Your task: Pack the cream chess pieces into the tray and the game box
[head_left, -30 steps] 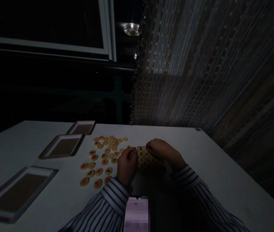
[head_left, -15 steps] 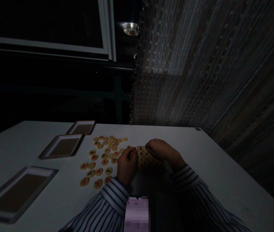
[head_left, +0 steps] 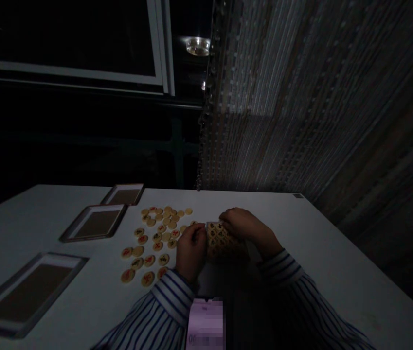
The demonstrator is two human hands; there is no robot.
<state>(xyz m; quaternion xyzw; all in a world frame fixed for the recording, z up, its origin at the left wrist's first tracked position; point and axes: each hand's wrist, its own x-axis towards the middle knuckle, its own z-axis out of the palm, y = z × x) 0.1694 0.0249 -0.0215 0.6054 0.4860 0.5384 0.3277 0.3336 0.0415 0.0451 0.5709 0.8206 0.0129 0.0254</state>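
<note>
One phone (head_left: 205, 323) with a lit pinkish screen, partly pixelated, is nearest my head camera, between two striped sleeves (head_left: 171, 296). Just past it on the white counter (head_left: 323, 272), I have the left hand (head_left: 191, 250) with fingers curled narrow at the left end of a rectangular pack (head_left: 220, 240), which is covered in rounds bearing dark characters. From here I can't tell whether those are print or real pieces. The right hand (head_left: 248, 226) lies over the pack's right side, bent fingers on its upper edge. The light is too poor for me to say how firmly either grip holds it.

Left of the left hand I see loose xiangqi pieces (head_left: 149, 260), some marked red, some black, others showing plain faces; the far ones bunch together. Farther left, three shallow rectangular trays (head_left: 27, 294) with brown floors run in a slanting line away from me. Beyond the counter, a bead curtain (head_left: 264, 97) hangs at right, beside a pale window frame (head_left: 164, 48).
</note>
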